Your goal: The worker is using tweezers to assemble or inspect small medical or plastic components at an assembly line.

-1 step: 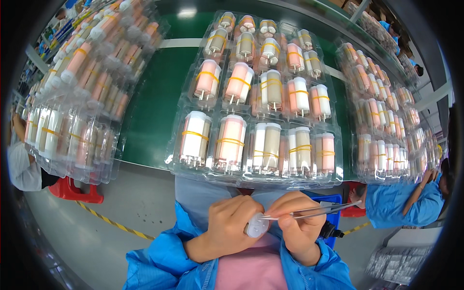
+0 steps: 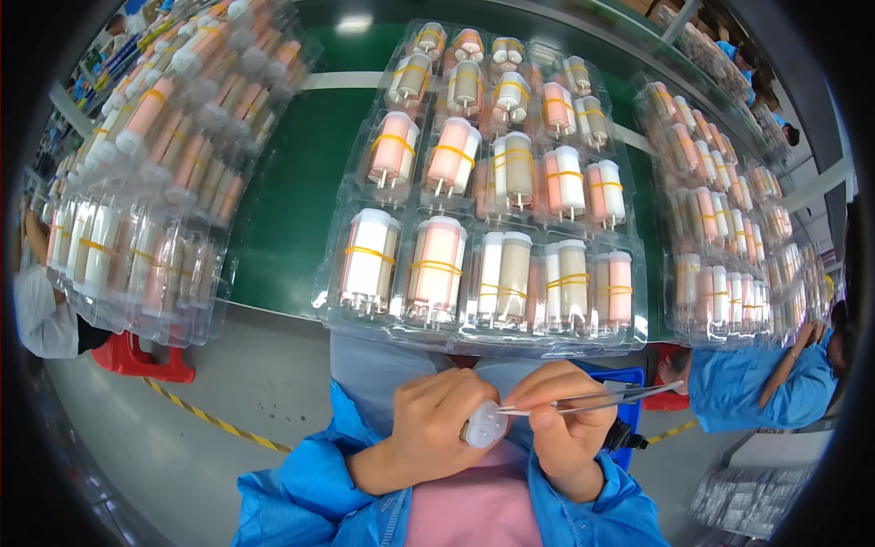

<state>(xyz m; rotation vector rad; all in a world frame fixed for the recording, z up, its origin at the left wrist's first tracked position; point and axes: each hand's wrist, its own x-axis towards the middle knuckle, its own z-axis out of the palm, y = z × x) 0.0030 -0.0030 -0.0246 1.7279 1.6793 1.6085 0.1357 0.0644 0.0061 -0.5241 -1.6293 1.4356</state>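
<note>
My left hand (image 2: pixel 433 427) is closed around a small cylinder (image 2: pixel 485 425), its pale, translucent round end turned toward my right hand. Most of the cylinder's body is hidden in the fist. Pinched in the fingers of my right hand (image 2: pixel 563 421) are silver tweezers (image 2: pixel 609 398), which slant up to the right. A thin white pin (image 2: pixel 515 412) runs from the fingertips to the cylinder's end face; I cannot tell whether the tweezers grip it. Both hands are above my lap, in front of a clear plastic tray (image 2: pixel 410 335).
The tray holds bundles of pink, white and grey cylinders (image 2: pixel 439 269) tied with yellow bands. More loaded trays stand stacked at left (image 2: pixel 150 301) and right (image 2: pixel 729 310) on the green table (image 2: pixel 292 201). A red stool (image 2: pixel 146 360), a blue bin (image 2: pixel 629 376) and a blue-sleeved co-worker (image 2: pixel 766 378) are nearby.
</note>
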